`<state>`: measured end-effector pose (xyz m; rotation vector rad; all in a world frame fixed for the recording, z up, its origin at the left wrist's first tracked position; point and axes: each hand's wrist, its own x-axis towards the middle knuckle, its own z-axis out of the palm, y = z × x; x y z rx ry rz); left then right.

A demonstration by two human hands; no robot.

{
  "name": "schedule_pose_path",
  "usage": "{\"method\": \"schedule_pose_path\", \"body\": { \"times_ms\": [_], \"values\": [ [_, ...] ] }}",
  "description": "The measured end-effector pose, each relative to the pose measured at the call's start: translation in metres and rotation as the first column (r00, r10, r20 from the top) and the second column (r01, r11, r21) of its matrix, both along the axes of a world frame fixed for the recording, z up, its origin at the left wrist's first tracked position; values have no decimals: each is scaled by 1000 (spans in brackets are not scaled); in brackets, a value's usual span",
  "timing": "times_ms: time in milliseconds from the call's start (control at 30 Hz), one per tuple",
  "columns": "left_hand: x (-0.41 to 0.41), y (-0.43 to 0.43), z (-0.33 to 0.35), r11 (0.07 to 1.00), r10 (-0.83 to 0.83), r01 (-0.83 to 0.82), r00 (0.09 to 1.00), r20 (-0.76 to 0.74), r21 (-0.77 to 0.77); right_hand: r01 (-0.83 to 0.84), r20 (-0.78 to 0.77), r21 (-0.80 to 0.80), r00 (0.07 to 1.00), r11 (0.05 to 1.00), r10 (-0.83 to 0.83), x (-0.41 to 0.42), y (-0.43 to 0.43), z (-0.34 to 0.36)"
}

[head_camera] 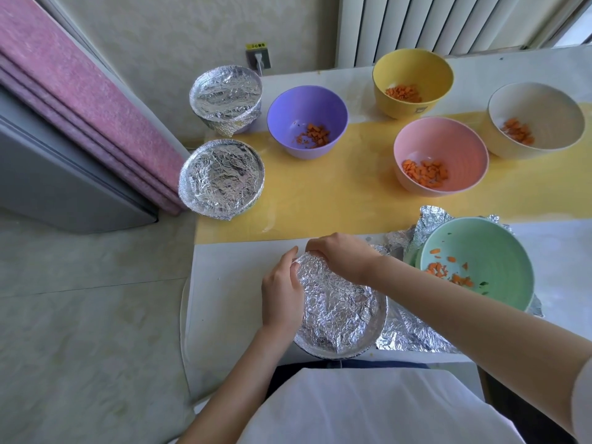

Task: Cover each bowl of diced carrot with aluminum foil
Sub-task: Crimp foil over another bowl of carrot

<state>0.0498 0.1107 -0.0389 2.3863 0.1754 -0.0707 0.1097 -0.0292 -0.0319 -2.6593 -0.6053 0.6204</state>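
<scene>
Head view: the near bowl (349, 349) sat at the near edge of the white table (237, 283), right in front of the person, with its crumpled foil cover (339, 309) spread across the whole top. The left hand (282, 293) cupped the left side of the rim, its fingers curled round the foil there. The right hand (342, 257) reached over the far rim, its fingers bent down and pinching the foil against the edge.

Just to the right, a green bowl (490, 245) holding a few carrot pieces stood uncovered on a loose sheet of foil (413, 338), which stuck out from beneath it on the far and near sides.

Farther off, on and around a yellow runner (320, 193), four more open bowls held diced carrot: purple (304, 104), yellow (413, 67), pink (448, 139) and white (538, 104). At the far left edge of the table two bowls were already wrapped in foil, one farther (226, 94) and one nearer (221, 177), standing close to each other.
</scene>
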Motion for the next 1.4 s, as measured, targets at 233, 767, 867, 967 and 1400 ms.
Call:
{"method": "schedule_pose_path", "body": {
  "times_ms": [233,767,867,967,1400],
  "values": [
    [-9,3,2,1000,23,-23,1000,-19,17,86,-78,201,994,976,-72,1,-1,0],
    [8,-1,-1,1000,3,-2,999,50,-13,159,23,118,986,980,-163,3,-12,-5],
    [9,-2,-3,1000,-1,2,998,60,-6,129,41,43,991,991,-130,3,-11,-3],
    [9,-4,-4,1000,-9,10,998,54,-14,88,28,92,995,992,-91,2,-10,-3],
    [-4,4,-2,997,-43,44,999,21,-63,119,-1,153,993,981,-120,3,-6,-2]
  ]
}}
